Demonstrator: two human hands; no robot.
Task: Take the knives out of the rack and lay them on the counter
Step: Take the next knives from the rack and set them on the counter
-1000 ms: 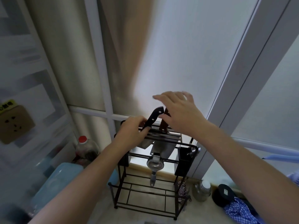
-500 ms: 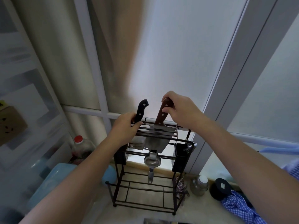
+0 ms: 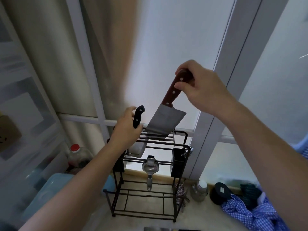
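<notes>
A black wire rack (image 3: 180, 135) stands on the counter (image 3: 196, 215) by the window. My right hand (image 3: 200, 87) grips the brown wooden handle of a cleaver (image 3: 165, 122), whose broad blade is lifted mostly clear, only its lower edge still among the top bars. My left hand (image 3: 125, 129) rests on the rack's top left, fingers around the base of a black-handled knife (image 3: 138, 116) that stands in its slot, blade showing below the bars.
A metal squeezer (image 3: 150, 169) hangs on the rack's front. A red-capped bottle (image 3: 78, 155) and a blue container (image 3: 48, 189) sit at the left. A small jar (image 3: 200, 190), a dark round lid (image 3: 220, 192) and blue checked cloth (image 3: 246, 214) lie at the right.
My right hand has pulled the cleaver upward, so most of its blade is now above the rack. My left hand stays at the black-handled knife.
</notes>
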